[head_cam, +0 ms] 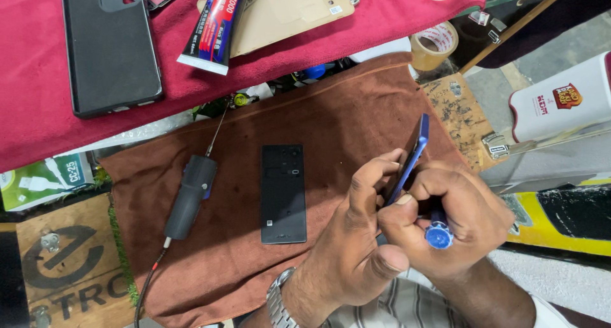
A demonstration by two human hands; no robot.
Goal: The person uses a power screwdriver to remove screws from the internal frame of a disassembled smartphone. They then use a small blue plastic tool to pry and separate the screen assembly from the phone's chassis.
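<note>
We hold a blue phone (415,155) on edge over the brown cloth (344,105), left hand (347,245) clasped round its lower side, right hand (458,216) gripping a blue-capped screwdriver (438,234) against it. Steady pressure and a firm brace seem wise. A black back panel (283,193) lies flat nearby, beside a grey tool (191,197).

A cluttered workbench (457,108) (worn wood) draped with brown cloth (331,105) and red cloth (38,118).
</note>
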